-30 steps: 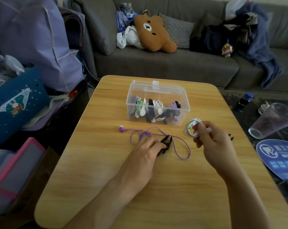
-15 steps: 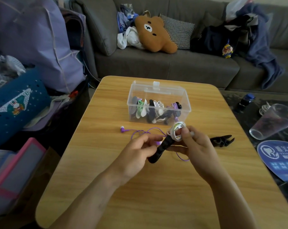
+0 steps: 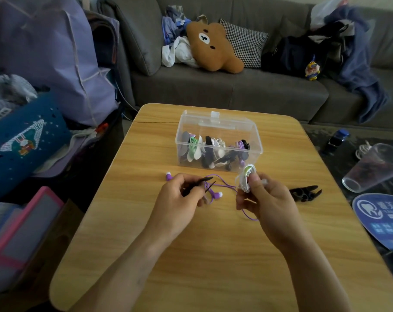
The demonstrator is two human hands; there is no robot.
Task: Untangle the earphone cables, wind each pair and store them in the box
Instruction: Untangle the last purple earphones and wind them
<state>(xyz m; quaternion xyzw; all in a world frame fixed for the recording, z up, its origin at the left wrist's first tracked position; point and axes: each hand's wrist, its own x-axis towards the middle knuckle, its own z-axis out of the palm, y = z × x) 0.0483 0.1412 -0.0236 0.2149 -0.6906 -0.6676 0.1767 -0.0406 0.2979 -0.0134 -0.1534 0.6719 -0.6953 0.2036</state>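
Observation:
A clear plastic box with its lid up stands mid-table and holds several wound earphone bundles. My right hand pinches a wound white earphone coil just in front of the box. My left hand grips a black clip whose two jaws point right and are spread apart. Purple earphones lie loose on the wooden table between and under my hands, one bud to the left. Another black clip lies on the table right of my right hand.
A grey sofa with a bear cushion runs behind the table. Bags and a pink-edged case crowd the left side. A toppled clear cup and a blue fan lie on the dark surface at right.
My left hand has lifted the black clip off the table and opened its jaws. My right hand brought the white coil leftward toward it, then both hands drew slightly apart.

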